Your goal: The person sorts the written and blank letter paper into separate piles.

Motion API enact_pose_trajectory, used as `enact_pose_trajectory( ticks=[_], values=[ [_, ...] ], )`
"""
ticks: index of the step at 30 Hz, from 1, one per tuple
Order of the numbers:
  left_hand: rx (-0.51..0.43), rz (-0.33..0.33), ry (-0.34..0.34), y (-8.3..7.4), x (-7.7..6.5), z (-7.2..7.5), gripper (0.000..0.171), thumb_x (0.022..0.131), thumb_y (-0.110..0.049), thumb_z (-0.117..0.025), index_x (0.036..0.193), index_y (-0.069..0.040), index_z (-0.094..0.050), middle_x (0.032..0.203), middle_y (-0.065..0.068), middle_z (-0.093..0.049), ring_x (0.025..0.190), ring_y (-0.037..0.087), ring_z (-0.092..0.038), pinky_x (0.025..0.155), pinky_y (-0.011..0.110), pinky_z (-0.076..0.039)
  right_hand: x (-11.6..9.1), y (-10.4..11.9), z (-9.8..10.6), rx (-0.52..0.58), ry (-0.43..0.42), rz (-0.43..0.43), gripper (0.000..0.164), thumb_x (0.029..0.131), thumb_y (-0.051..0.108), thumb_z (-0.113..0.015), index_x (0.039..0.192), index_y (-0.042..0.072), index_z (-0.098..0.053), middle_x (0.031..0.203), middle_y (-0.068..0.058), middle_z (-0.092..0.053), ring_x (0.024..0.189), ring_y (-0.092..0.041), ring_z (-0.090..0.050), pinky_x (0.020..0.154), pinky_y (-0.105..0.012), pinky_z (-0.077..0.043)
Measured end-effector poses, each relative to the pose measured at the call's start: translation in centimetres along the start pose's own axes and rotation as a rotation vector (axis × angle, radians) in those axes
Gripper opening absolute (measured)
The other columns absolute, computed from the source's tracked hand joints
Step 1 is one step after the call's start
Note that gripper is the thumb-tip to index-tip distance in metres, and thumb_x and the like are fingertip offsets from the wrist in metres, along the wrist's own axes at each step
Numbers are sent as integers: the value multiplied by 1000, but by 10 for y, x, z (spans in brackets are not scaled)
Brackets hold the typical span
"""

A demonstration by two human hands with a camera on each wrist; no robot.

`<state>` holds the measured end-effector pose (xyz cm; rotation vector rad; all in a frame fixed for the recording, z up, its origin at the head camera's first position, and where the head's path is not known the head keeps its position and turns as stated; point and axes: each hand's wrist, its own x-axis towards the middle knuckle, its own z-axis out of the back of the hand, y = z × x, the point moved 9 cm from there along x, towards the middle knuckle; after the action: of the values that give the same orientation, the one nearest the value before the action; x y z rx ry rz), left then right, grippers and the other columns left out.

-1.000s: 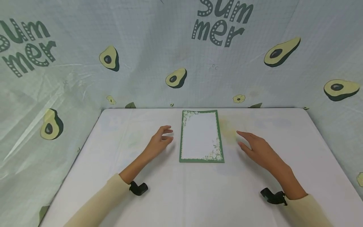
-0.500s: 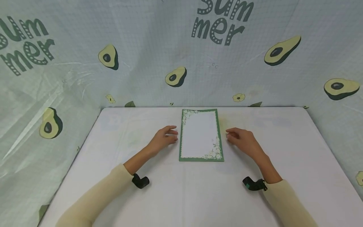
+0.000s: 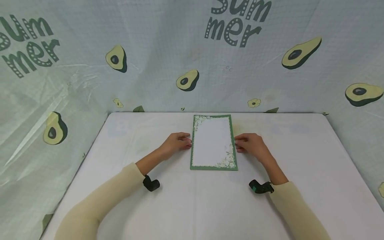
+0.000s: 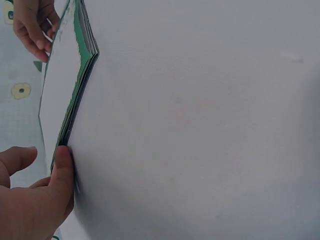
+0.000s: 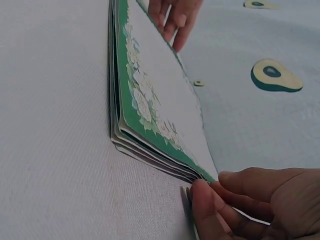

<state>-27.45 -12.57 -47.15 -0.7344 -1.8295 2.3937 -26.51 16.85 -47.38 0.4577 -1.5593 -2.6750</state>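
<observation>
A stack of paper sheets [image 3: 211, 143] with a green, white-flowered border around a blank middle lies on the white table. Layered edges show along its side in the right wrist view. At its left edge is my left hand [image 3: 177, 144], its fingertips touching the side of the stack; in the left wrist view the thumb [image 4: 21, 159] is raised apart from the fingers. On the opposite edge, my right hand [image 3: 251, 145] pinches the stack's rim, with thumb [image 5: 245, 181] above and fingers against the layers.
The white tabletop [image 3: 195, 203] runs back to a hanging cloth [image 3: 156, 60] printed with avocados and lettering. Black cameras sit on both wrists, the left wrist camera [image 3: 151, 184] and the right wrist camera [image 3: 260, 187], above the table's front half.
Both hands have moved inward to the stack's side edges, the right hand travelling farther left and closing its thumb toward its fingers. The stack has stayed in place.
</observation>
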Motion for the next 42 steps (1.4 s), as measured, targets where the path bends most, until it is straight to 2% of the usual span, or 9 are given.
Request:
enact_pose_trajectory(
  ticks=[7, 12, 16, 20, 27, 31, 36, 42],
  values=[
    [-11, 6, 25, 1, 2, -1, 39, 105, -3, -54, 141, 12, -51, 126, 25, -63, 103, 18, -67, 94, 29, -58, 2, 1, -6, 48, -4, -18, 35, 103, 11, -62, 132, -7, -62, 111, -21, -71, 81, -12, -70, 74, -24, -62],
    [-14, -1, 20, 1, 2, -1, 38, 104, -3, -55, 140, 11, -53, 126, 24, -64, 102, 17, -68, 94, 30, -59, -1, 5, -7, 21, -21, -17, 34, 102, 10, -62, 132, -7, -62, 111, -21, -70, 81, -13, -70, 73, -24, -62],
    [3, -23, -20, -1, 3, 2, 35, 103, -3, -59, 136, 8, -59, 122, 23, -66, 100, 19, -69, 92, 31, -60, -3, 12, -5, -31, -54, 5, 32, 102, 11, -63, 130, -5, -64, 111, -21, -70, 78, -14, -70, 71, -25, -60],
    [-10, -30, -78, -1, 5, 4, 31, 99, -1, -65, 129, 7, -64, 115, 21, -68, 91, 17, -71, 86, 31, -62, -2, 14, -3, -60, -90, 21, 30, 100, 11, -65, 126, -4, -67, 108, -21, -72, 75, -14, -71, 68, -24, -59],
    [0, -32, -162, -4, 8, 6, 26, 90, 3, -75, 114, 9, -67, 92, 14, -71, 71, 14, -71, 73, 30, -64, 0, 14, -6, -64, -121, 7, 27, 95, 12, -73, 116, -4, -69, 100, -18, -74, 73, -14, -69, 68, -24, -59],
    [13, -59, -189, -7, 9, 5, 24, 86, 7, -77, 109, 10, -67, 84, 12, -72, 67, 14, -71, 70, 31, -64, 0, 16, -7, -62, -145, 21, 25, 94, 11, -75, 112, -4, -68, 96, -17, -73, 71, -13, -68, 67, -24, -60],
    [19, -89, -206, -11, 12, 4, 22, 85, 8, -78, 105, 10, -70, 83, 13, -74, 66, 13, -71, 69, 31, -64, 1, 19, -4, -68, -185, 54, 24, 92, 9, -76, 110, -5, -67, 92, -16, -74, 67, -12, -68, 63, -23, -59],
    [18, -106, -221, -14, 14, 3, 19, 85, 8, -78, 102, 8, -70, 81, 10, -73, 66, 13, -70, 69, 29, -64, 0, 17, 0, -57, -210, 55, 25, 92, 7, -76, 112, -5, -68, 96, -19, -75, 71, -18, -72, 65, -26, -60]
  ],
)
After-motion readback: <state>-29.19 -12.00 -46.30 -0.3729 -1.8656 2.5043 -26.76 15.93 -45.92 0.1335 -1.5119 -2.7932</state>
